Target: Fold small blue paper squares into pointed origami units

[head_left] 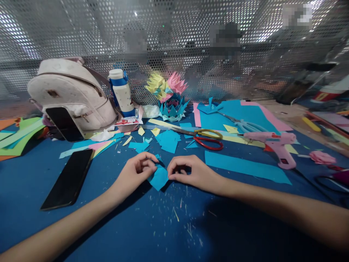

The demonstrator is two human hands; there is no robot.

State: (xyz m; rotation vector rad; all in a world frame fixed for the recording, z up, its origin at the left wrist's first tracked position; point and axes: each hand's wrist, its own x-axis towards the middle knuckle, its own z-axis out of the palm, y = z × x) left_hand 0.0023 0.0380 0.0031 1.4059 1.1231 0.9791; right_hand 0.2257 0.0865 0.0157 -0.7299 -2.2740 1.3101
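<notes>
Between my two hands is a small piece of blue paper (pixel 158 179), held just above the blue tabletop, with a raised, folded bit at its top left. My left hand (pixel 137 169) pinches its upper left side between thumb and fingers. At the paper's right edge, my right hand (pixel 188 173) pinches it with thumb and forefinger. Just beyond my hands lie cut blue paper pieces (pixel 168 140) and scissors (pixel 209 140) with one yellow and one red handle. A long blue paper strip (pixel 245 168) lies to the right of my right hand.
A pink glue gun (pixel 275 142) with a cable lies at right, near light-blue scissors (pixel 251 126). Folded paper flowers (pixel 171 105) stand at the back beside a bottle (pixel 121 94). A backpack (pixel 73 91) and two phones (pixel 69 178) occupy the left. A perforated metal screen (pixel 174 43) closes the back.
</notes>
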